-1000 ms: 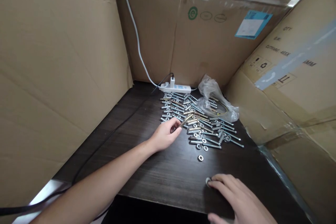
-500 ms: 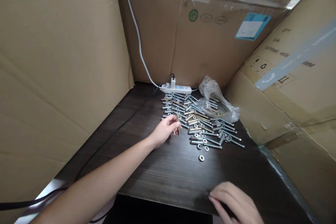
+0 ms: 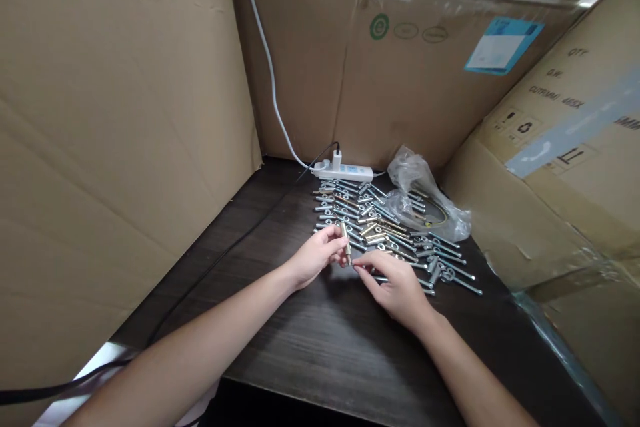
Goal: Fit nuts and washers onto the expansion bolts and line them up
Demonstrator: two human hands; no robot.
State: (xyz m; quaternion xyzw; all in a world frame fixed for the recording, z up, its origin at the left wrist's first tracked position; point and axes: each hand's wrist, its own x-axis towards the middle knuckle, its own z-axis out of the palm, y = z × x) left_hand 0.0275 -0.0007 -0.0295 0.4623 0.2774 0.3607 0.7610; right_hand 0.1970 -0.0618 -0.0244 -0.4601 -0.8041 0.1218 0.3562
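Observation:
My left hand (image 3: 317,257) is closed around a brass-coloured metal sleeve anchor (image 3: 345,239), held upright and slightly tilted above the table. My right hand (image 3: 397,283) meets its lower end with thumb and fingertips pinched together. Whatever lies between those right fingertips is too small to make out. Just behind both hands lie rows of silver and brass-coloured bolts (image 3: 393,225), with sleeves, washers and nuts among them. My right hand hides the near part of these rows.
A white power strip (image 3: 345,171) with a plug and cables stands at the back of the dark table (image 3: 300,347). A clear plastic bag (image 3: 415,173) lies behind the bolts at right. Cardboard walls (image 3: 310,67) enclose the back and sides. A black cable (image 3: 220,250) crosses the left side.
My right hand has moved from the table's front edge up to the lower end of the anchor. My left hand keeps its hold. The view has shifted slightly.

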